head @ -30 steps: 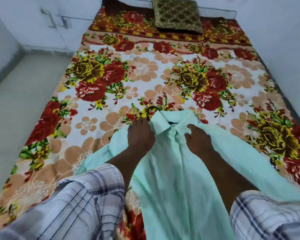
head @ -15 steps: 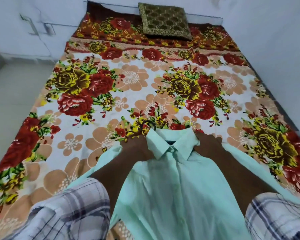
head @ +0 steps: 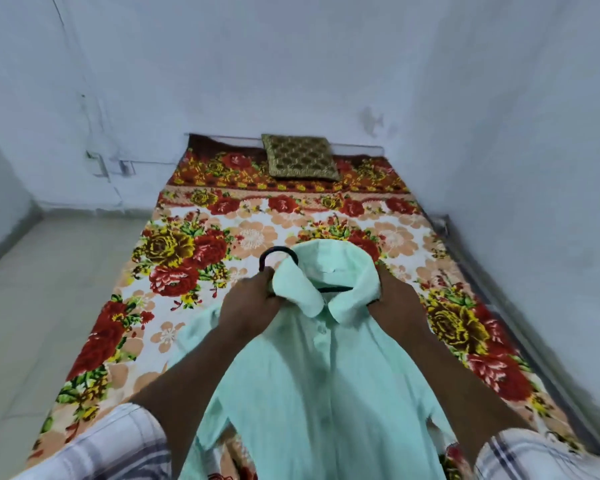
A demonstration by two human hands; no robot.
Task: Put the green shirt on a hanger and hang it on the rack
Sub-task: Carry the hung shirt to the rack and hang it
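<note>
The pale green shirt (head: 312,382) hangs from a black hanger (head: 277,253), raised above the bed with its collar up and its buttoned front toward me. The hanger's hook curves out at the collar's left side, and a dark bar shows inside the neck opening. My left hand (head: 253,303) grips the hanger and shirt at the left of the collar. On the other side, my right hand (head: 394,303) holds the shirt's shoulder just right of the collar. No rack is in view.
A bed with a floral sheet (head: 201,251) fills the middle, with a brown patterned cushion (head: 300,157) at its head. White walls close in behind and on the right. Tiled floor (head: 49,306) lies to the left of the bed.
The shirt has been lifted off the bed with the hanger inside it. The view has tilted up, so more of the wall shows.
</note>
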